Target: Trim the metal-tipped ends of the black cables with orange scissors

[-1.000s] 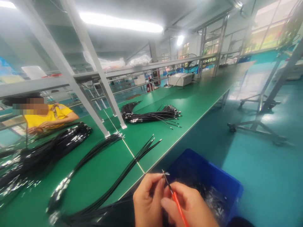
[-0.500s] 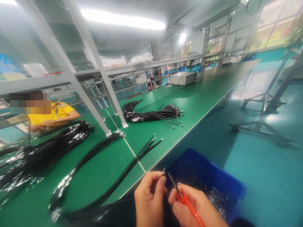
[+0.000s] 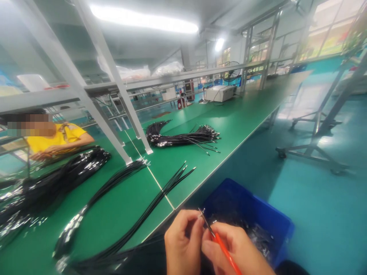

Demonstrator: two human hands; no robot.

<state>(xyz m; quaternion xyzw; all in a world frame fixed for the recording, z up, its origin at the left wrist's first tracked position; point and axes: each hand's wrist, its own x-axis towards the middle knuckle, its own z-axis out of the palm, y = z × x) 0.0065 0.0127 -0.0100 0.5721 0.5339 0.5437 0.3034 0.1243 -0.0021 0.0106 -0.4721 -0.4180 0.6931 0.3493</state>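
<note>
At the lower middle, my left hand [image 3: 183,238] is closed in a pinch on a small silver cable end [image 3: 202,211]. Whatever cable runs from it is hidden behind the fingers. My right hand [image 3: 229,244] is closed round a red-handled tool [image 3: 223,250] with a slim, pointed metal tip. That tip lies against or across the cable end by my left fingertips; I cannot tell whether it touches. Left of my hands, a bundle of black cables [image 3: 151,208] with silver ends curves over the green table [image 3: 126,210].
Below my hands stands a blue bin [image 3: 275,236] with small clear and dark pieces inside. More black cables [image 3: 186,139] lie farther along the table, and a large pile [image 3: 54,175] at left. A person in yellow [image 3: 60,141] sits opposite. Grey shelf posts [image 3: 132,107] rise from the table.
The red-handled tool has moved left and up, so its tip now meets the cable end in view instead of standing apart. My hands are closer together. The view has shifted slightly.
</note>
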